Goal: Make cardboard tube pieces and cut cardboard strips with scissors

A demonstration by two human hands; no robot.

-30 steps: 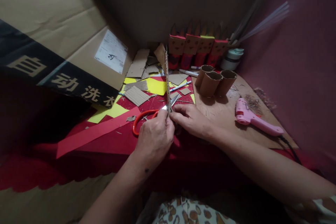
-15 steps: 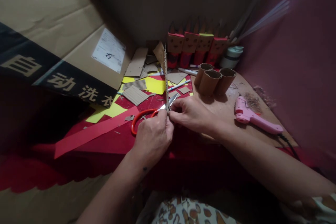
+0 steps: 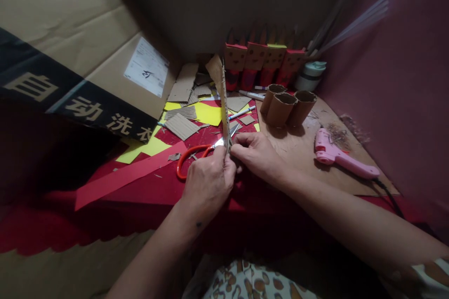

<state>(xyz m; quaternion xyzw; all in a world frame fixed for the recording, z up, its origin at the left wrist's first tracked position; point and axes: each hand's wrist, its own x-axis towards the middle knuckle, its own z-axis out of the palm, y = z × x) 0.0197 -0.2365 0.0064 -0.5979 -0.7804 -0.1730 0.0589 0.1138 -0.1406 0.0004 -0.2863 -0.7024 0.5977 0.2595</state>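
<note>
Head view: card strip point(image 3: 223, 98) is a thin piece of brown corrugated cardboard, seen edge-on, ragged along the edge, with a wider torn flap at the far end. Long axis runs from the hands up and away toward the red figures point(image 3: 261, 63); the far tip leans slightly left. Left hand point(image 3: 207, 183) and right hand point(image 3: 256, 154) both pinch its near end, just above the scissors point(image 3: 199, 155). Tubes point(image 3: 286, 108) right of the scissors, glue gun point(image 3: 342, 158) further right
</note>
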